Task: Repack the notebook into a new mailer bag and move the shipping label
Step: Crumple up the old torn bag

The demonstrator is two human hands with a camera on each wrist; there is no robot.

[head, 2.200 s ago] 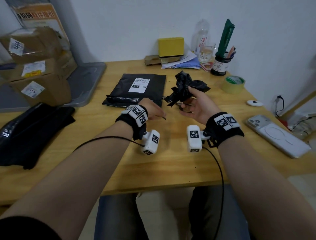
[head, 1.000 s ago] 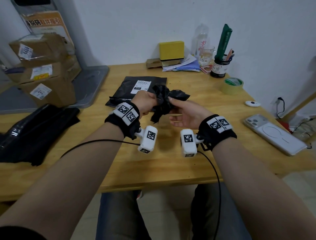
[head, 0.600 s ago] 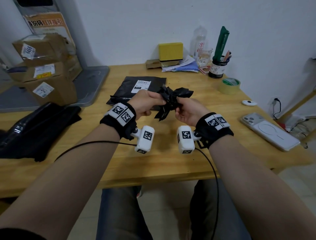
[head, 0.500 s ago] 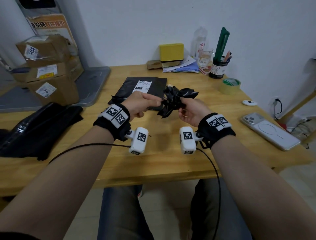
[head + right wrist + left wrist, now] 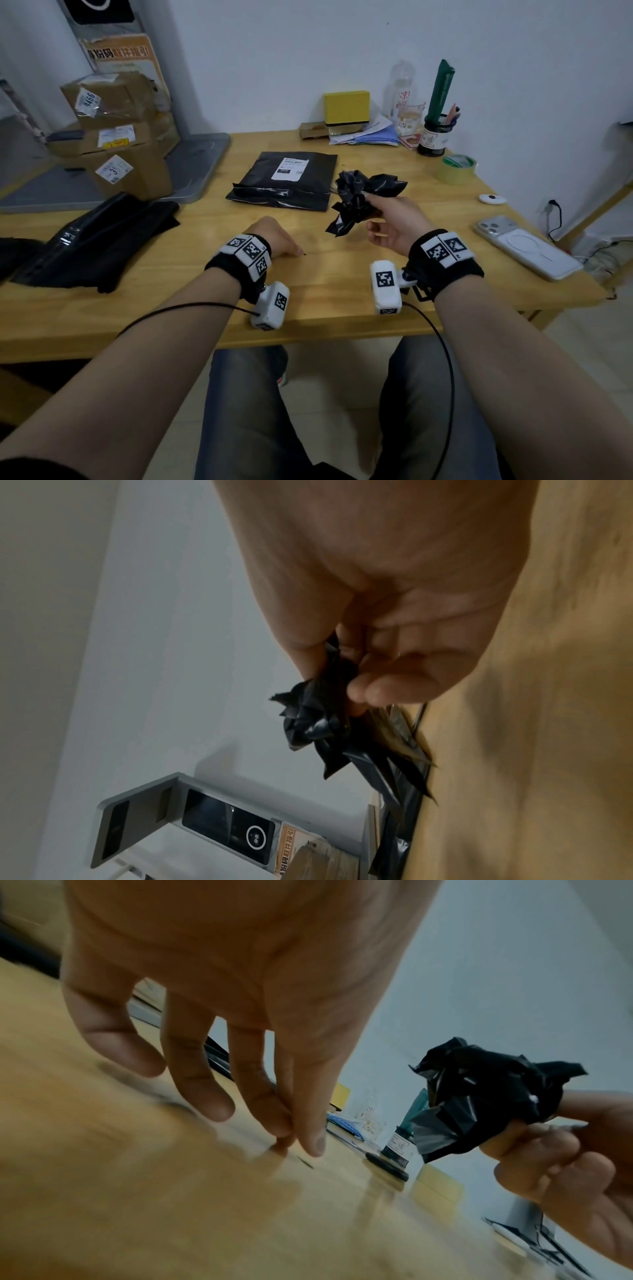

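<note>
Now, crumpled black mailer bag pinched in right hand mid-frame, left hand loosely open, fingertips on table, sealed mailer flat behind.

We see the right hand raised over the table, pinching a crumpled black plastic wad. The left hand rests fingers-down near the front edge. Toward the back edge lies the black mailer bag, shipping label on top.

Print on the shipping label too small to read, left hand fingertips hidden behind its own knuckles, table blurred in the left wrist view, perhaps from motion
</note>
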